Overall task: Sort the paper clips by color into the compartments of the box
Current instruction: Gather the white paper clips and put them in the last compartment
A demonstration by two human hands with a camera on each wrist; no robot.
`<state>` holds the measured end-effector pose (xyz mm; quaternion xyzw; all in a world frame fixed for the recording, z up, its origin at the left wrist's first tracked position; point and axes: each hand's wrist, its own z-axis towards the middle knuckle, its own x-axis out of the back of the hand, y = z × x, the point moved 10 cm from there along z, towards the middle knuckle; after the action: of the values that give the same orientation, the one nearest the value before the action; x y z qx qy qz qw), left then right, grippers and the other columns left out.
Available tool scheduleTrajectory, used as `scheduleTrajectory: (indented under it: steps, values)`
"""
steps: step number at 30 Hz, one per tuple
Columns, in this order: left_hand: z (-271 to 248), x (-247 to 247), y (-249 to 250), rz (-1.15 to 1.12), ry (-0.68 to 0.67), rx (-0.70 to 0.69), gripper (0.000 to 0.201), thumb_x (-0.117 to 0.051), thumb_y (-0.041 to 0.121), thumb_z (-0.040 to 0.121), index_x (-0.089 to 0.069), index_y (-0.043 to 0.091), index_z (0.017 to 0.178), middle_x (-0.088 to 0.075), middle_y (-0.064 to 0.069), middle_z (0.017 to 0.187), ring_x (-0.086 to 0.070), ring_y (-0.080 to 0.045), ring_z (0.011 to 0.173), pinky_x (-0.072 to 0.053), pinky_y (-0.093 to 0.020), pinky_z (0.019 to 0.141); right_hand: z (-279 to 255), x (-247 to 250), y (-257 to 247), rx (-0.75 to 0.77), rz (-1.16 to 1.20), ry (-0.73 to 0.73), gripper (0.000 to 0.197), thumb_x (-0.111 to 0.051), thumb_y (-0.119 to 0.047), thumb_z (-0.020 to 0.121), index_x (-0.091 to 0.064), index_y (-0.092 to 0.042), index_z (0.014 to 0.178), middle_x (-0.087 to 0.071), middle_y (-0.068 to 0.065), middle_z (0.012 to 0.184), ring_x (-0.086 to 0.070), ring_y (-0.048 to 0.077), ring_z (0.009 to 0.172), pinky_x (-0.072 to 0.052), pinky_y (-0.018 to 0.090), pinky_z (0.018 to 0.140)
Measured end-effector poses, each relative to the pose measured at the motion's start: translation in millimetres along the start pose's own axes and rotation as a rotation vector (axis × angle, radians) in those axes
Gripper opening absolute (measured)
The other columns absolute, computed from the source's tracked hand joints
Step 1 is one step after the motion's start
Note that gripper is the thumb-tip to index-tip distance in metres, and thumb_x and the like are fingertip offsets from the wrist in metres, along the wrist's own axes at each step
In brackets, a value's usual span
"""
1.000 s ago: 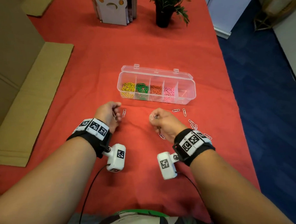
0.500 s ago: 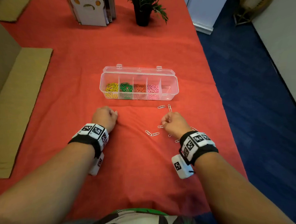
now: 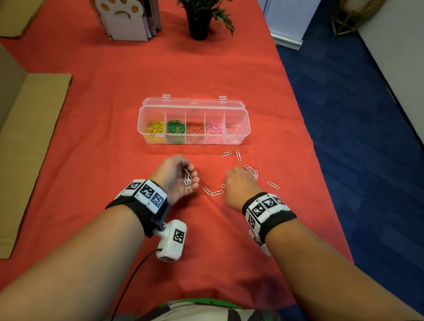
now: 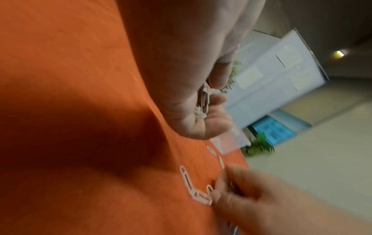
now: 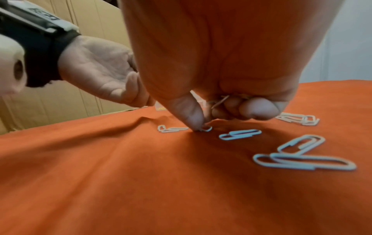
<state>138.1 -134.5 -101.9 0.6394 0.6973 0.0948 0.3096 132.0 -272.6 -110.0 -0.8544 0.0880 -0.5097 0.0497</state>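
Our left hand (image 3: 175,178) cups a bunch of white clips (image 3: 187,179); right hand (image 3: 237,183) fingers (image 5: 189,114) pinch another off the tabletop (image 3: 102,117), short of the box (image 3: 193,122). Overfilled fists may spill clips.

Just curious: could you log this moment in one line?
left hand: cupping white clips | right hand: pinching clip off cloth | box: last compartment nearly empty

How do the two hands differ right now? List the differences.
The left hand is turned palm up, while the right hand faces knuckles up. The left hand cradles a bunch of white clips in half-curled fingers; the right hand, bunched tight, pinches one clip on the red cloth with more tucked under its fingers. Both sit near the clear box, and both hold white clips.
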Motion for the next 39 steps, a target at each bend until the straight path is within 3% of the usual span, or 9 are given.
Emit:
scheduleTrajectory:
  steps: [3, 5, 7, 10, 12, 18, 25, 32, 39]
  values:
    - [10, -5, 6, 0.396, 0.099, -0.162, 0.033, -0.043, 0.032, 0.093, -0.050, 0.017, 0.065, -0.040, 0.003, 0.050, -0.040, -0.009, 0.038, -0.033, -0.015, 0.038, -6, -4, -1, -0.026, 0.016, -0.038, 0.039, -0.043, -0.012, 0.081, -0.045, -0.001, 0.119, -0.044, 0.017, 0.121, -0.045, 0.035, 0.113, -0.042, 0.044, 0.100]
    - [10, -13, 18, 0.860, 0.164, -0.375, 0.021, -0.055, 0.031, 0.088, -0.058, 0.017, 0.072, -0.051, 0.001, 0.060, -0.048, -0.014, 0.053, -0.037, -0.021, 0.051, -8, -3, 0, -0.018, 0.052, 0.003, 0.037, -0.044, -0.010, 0.082, -0.044, -0.002, 0.118, -0.044, 0.018, 0.122, -0.046, 0.036, 0.113, -0.041, 0.043, 0.099]
    - [6, -24, 20, 1.221, 0.206, -0.498, 0.014, -0.068, 0.032, 0.078, -0.065, 0.019, 0.080, -0.067, -0.001, 0.078, -0.060, -0.018, 0.075, -0.042, -0.023, 0.067, -8, 0, 4, -0.012, 0.103, 0.056, 0.033, -0.048, -0.012, 0.083, -0.044, -0.003, 0.115, -0.046, 0.017, 0.119, -0.048, 0.036, 0.113, -0.043, 0.043, 0.098]
    - [6, -38, 11, 1.530, 0.205, -0.598, 0.031, -0.072, 0.041, 0.070, -0.066, 0.017, 0.089, -0.069, -0.006, 0.095, -0.062, -0.025, 0.091, -0.049, -0.031, 0.078, -5, 5, 13, -0.020, 0.148, 0.095, 0.031, -0.053, -0.021, 0.088, -0.046, -0.003, 0.112, -0.050, 0.018, 0.117, -0.050, 0.035, 0.112, -0.044, 0.041, 0.097]
    - [5, -47, 6, 1.647, 0.201, -0.647, 0.031, -0.067, 0.040, 0.075, -0.063, 0.014, 0.091, -0.064, -0.010, 0.099, -0.060, -0.028, 0.095, -0.048, -0.035, 0.080, -5, 7, 14, -0.007, 0.128, 0.100, 0.031, -0.053, -0.022, 0.089, -0.047, -0.003, 0.112, -0.050, 0.018, 0.116, -0.051, 0.035, 0.110, -0.045, 0.041, 0.095]
    - [11, -52, -5, 1.773, 0.178, -0.657, 0.029, -0.049, 0.034, 0.089, -0.056, 0.007, 0.099, -0.059, -0.014, 0.109, -0.057, -0.033, 0.102, -0.045, -0.040, 0.085, -8, 4, 4, 0.065, 0.019, 0.086, 0.029, -0.040, -0.006, 0.084, -0.046, -0.003, 0.112, -0.050, 0.019, 0.116, -0.052, 0.037, 0.107, -0.046, 0.044, 0.094]
    - [0, -59, -1, 1.787, 0.189, -0.715, 0.028, -0.054, 0.034, 0.086, -0.055, 0.010, 0.099, -0.057, -0.010, 0.107, -0.057, -0.030, 0.101, -0.045, -0.038, 0.081, -4, 0, 6, 0.081, 0.013, 0.060, 0.033, -0.045, -0.017, 0.087, -0.044, -0.002, 0.116, -0.049, 0.020, 0.120, -0.051, 0.037, 0.111, -0.043, 0.042, 0.095]
    - [3, -65, -9, 1.829, 0.139, -0.610, 0.023, -0.050, 0.025, 0.084, -0.058, 0.007, 0.097, -0.060, -0.015, 0.107, -0.059, -0.033, 0.101, -0.046, -0.038, 0.082, -6, -4, 5, 0.109, -0.016, 0.061, 0.031, -0.043, -0.018, 0.087, -0.045, -0.003, 0.114, -0.050, 0.020, 0.117, -0.053, 0.036, 0.108, -0.046, 0.043, 0.091]
    - [3, -53, -8, 1.739, 0.166, -0.573, 0.030, -0.046, 0.033, 0.079, -0.058, 0.008, 0.090, -0.062, -0.017, 0.103, -0.058, -0.034, 0.098, -0.046, -0.037, 0.081, -11, -2, -2, 0.144, -0.051, 0.074, 0.035, -0.048, -0.023, 0.084, -0.047, -0.002, 0.112, -0.052, 0.020, 0.117, -0.053, 0.036, 0.108, -0.046, 0.043, 0.091]
